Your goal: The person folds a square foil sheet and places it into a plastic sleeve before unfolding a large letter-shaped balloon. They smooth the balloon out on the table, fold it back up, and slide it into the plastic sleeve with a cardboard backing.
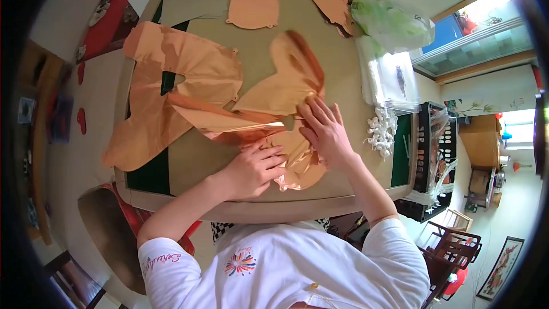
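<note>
A flat, uninflated rose-gold foil balloon (260, 100) lies partly folded and creased before me, one lobe raised at its far end. My left hand (251, 169) curls its fingers over the crumpled near part, close to the table's front edge; its fingertips are partly lost among the folds. On the right side of the same balloon, my right hand (326, 134) rests with fingers stretched out and slightly apart, pressing the foil. A second flat foil balloon (151, 120) spreads out to the left, touching or overlapped by the one under my hands.
More foil balloons (254, 6) and grey sheets (197, 3) lie at the table's far side. Plastic bags (392, 23) and clear packets (394, 77) sit at far right, near a bunch of white ties (382, 131). A black crate (433, 149) stands beyond the right edge.
</note>
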`<state>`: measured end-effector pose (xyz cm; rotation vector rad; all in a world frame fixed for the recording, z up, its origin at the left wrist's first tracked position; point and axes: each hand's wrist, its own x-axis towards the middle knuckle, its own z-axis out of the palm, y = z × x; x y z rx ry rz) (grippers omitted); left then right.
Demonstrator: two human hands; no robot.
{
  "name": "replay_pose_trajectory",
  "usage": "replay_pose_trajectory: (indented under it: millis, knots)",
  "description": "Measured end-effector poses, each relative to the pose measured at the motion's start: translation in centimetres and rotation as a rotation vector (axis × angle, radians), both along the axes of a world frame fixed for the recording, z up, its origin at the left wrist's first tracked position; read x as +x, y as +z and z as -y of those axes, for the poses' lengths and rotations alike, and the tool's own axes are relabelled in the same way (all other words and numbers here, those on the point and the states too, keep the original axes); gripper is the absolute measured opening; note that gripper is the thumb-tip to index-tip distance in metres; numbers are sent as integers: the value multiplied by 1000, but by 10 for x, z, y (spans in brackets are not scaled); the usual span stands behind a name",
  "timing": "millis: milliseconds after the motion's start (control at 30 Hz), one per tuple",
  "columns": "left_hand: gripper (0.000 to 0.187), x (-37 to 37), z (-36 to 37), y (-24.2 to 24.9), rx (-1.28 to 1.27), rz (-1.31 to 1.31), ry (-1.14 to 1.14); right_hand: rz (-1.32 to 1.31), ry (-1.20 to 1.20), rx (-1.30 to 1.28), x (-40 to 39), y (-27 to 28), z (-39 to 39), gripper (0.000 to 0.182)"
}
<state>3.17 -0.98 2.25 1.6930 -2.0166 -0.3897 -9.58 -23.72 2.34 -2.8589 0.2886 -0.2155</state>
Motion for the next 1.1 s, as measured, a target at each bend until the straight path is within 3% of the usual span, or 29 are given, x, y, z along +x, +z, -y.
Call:
replay_pose_trajectory:
  millis: [100,200,267,333,433,533,733,833,967,1000,1100]
  knots:
    - [31,2,-5,14,-105,-229,63,-96,-150,-60,-34,-7,-7,53]
    - [22,2,-7,19,-298,-309,358,-121,-217,-26,-55,3,-19,51]
    - [23,17,-14,25,-407,-174,695,-74,-235,10,-56,15,-19,48]
    - [30,33,-21,36,-297,-122,1065,22,-221,15,-54,23,-14,45]
    - [40,54,-28,37,-51,-327,1406,143,-154,18,-39,26,12,43]
    - [44,69,-24,31,29,-547,1357,147,-145,1,-13,13,26,43]
    - [55,74,18,25,-123,154,960,91,-238,-67,2,-35,32,48]
    - [53,60,38,12,25,337,665,93,-246,-53,7,-34,29,48]
    - [50,63,44,-1,143,356,594,156,-217,38,14,-16,45,46]
    - [49,67,50,2,124,329,582,289,-180,77,22,-8,63,38]
    - [46,79,73,8,72,249,535,291,-305,219,60,7,129,17]
